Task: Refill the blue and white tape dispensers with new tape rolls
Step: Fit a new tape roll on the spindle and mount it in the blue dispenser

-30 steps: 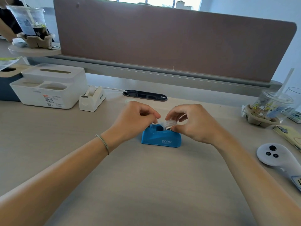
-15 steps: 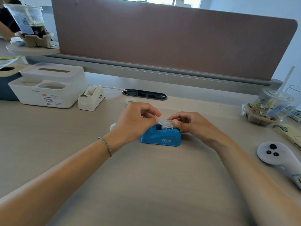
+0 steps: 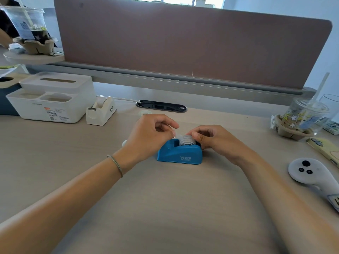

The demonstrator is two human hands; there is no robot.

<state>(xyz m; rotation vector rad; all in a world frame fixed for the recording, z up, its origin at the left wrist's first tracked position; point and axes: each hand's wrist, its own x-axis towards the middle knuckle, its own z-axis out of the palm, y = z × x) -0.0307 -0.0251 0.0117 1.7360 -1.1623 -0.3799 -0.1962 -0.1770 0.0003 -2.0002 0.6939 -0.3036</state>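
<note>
Both hands hide most of the tape roll (image 3: 186,140) in the blue dispenser (image 3: 180,155). The white controller (image 3: 311,176) is cut off at the right edge.

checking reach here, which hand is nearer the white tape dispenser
Left. The left hand sits just right of and in front of the white tape dispenser; the right hand is farther right, beyond the blue dispenser.

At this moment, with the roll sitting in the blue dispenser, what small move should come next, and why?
Probably draw the loose end leftward to the cutter. The tape roll already sits in the cradle of the blue dispenser, steadied by the right hand, while the left hand pinches at what looks like the tape's free end just above the cutter side. The white dispenser stands untouched behind.
</note>
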